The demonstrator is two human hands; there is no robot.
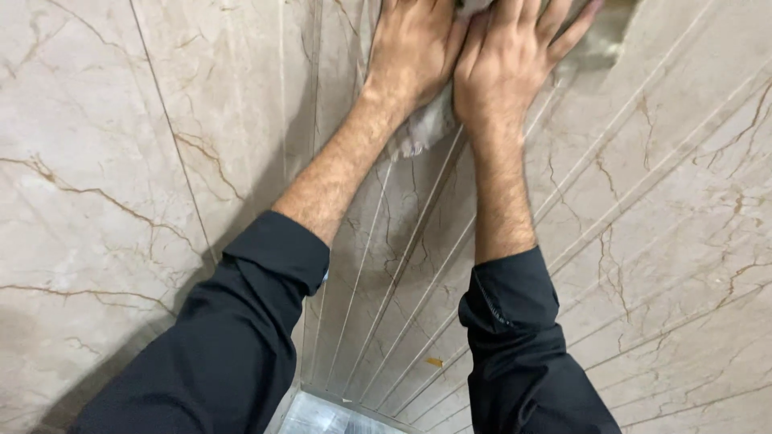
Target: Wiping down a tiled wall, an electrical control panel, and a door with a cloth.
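Observation:
My left hand (414, 44) and my right hand (511, 52) press side by side against a beige marble-look wall panel (643, 201) at the top of the view. Both rest on a thin clear plastic film (422, 133) that hangs crumpled below my wrists. The fingertips of my left hand are cut off by the top edge of the frame. My right hand's fingers are spread flat. Dark sleeves are rolled up on both forearms.
Thin vertical grooves (402, 265) run down the panel between my arms. A second marble panel (96, 177) meets it on the left at a corner. A pale glossy floor patch (322, 414) shows at the bottom. A small yellowish speck (434, 362) sits low on the panel.

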